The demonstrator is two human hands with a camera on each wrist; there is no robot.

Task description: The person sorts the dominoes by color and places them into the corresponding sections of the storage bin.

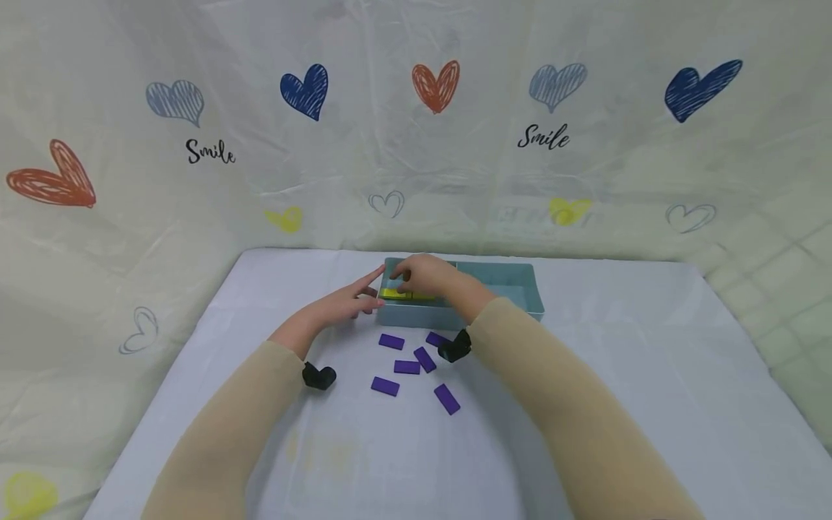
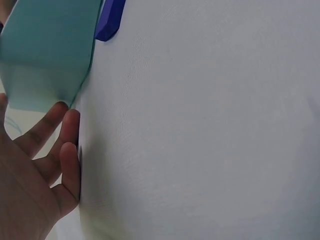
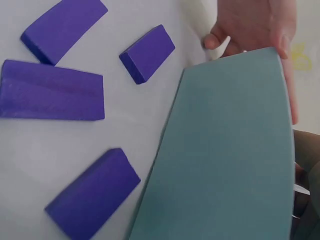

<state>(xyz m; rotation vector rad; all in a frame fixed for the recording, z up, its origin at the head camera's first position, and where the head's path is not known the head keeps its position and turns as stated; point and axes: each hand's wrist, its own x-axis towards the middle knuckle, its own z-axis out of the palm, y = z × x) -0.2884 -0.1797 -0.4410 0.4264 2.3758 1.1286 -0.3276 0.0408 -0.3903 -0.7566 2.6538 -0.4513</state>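
A teal box (image 1: 458, 315) stands at the back of the table, with yellow blocks (image 1: 424, 296) along the inside of its front wall. My left hand (image 1: 341, 305) is at the box's left end, its fingers spread and touching the corner. The left wrist view shows that hand (image 2: 37, 165) with fingertips against the end wall. My right hand (image 1: 429, 274) reaches into the left part of the box, fingers bent down over the yellow blocks. Whether it pinches one is hidden; in the right wrist view the box wall (image 3: 225, 150) covers most of its fingers.
Several purple blocks (image 1: 406, 367) lie scattered on the white table (image 1: 617, 404) in front of the box. A divider (image 1: 456, 265) splits the box, and its right compartment (image 1: 503, 274) lies beyond my right wrist. A sheet printed with hearts hangs behind.
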